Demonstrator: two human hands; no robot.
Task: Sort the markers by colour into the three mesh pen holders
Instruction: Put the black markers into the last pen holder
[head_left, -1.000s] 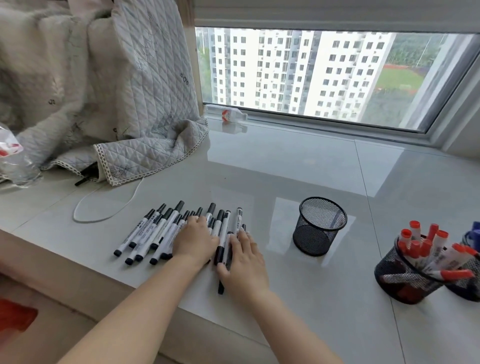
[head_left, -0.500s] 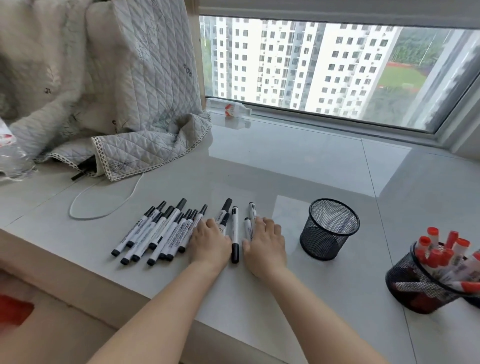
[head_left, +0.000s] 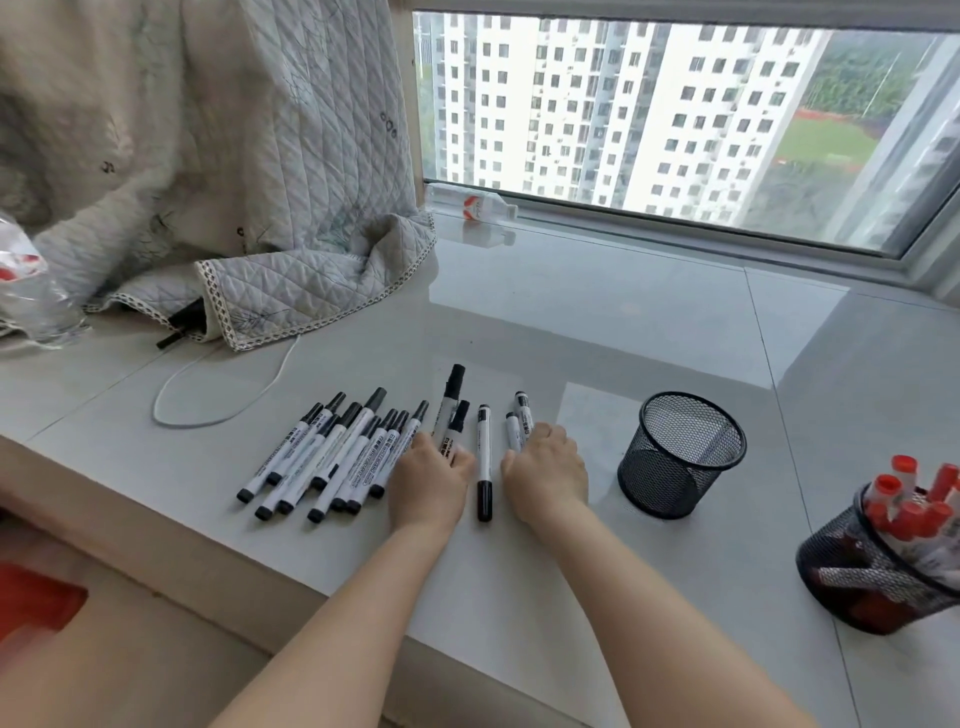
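Note:
Several black-capped markers (head_left: 332, 457) lie in a loose row on the glossy white sill. My left hand (head_left: 428, 480) rests palm down on the right end of that row, fingers over a few markers. My right hand (head_left: 545, 475) lies palm down beside it, its fingertips on two short markers (head_left: 522, 415). One marker (head_left: 484, 462) lies free between my hands. An empty black mesh holder (head_left: 680, 454) stands right of my right hand. A second mesh holder (head_left: 878, 571) at the right edge is full of red-capped markers.
A quilted grey blanket (head_left: 249, 208) is heaped at the back left, with a white cable (head_left: 218, 395) looping out from under it. A plastic bottle (head_left: 472, 202) lies by the window. A clear plastic bag (head_left: 26, 291) sits at the far left.
Both hands have slid forward and apart over the markers, leaving one marker lying free between them. The view has shifted left, and the blue-marker holder is out of frame.

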